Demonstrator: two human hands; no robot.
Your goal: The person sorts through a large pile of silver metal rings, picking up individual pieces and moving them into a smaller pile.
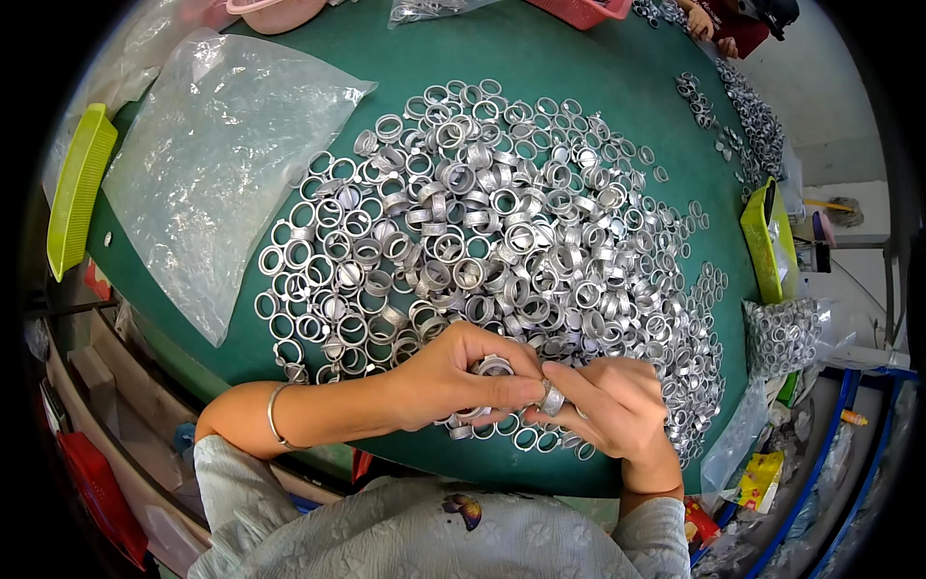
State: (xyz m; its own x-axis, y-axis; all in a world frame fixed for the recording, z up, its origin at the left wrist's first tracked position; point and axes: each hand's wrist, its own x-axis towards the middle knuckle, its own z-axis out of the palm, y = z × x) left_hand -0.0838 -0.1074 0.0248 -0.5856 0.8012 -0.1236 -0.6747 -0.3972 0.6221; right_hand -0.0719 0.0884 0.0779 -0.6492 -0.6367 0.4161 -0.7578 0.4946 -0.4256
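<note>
Both hands meet at the near edge of a large heap of silver-grey metal rings on a green table. My left hand is closed, with one metal ring tucked in its curled fingers. Pinched between the fingertips of both hands is another metal ring, partly covered by them. My right hand is closed on that ring from the right side. More rings lie under and around the hands, some loose near the table's front edge.
A clear plastic bag lies flat at the left, beside a yellow-green basket. Another yellow-green basket stands at the right, above a bag full of rings. A person's hand is at the far right near more parts.
</note>
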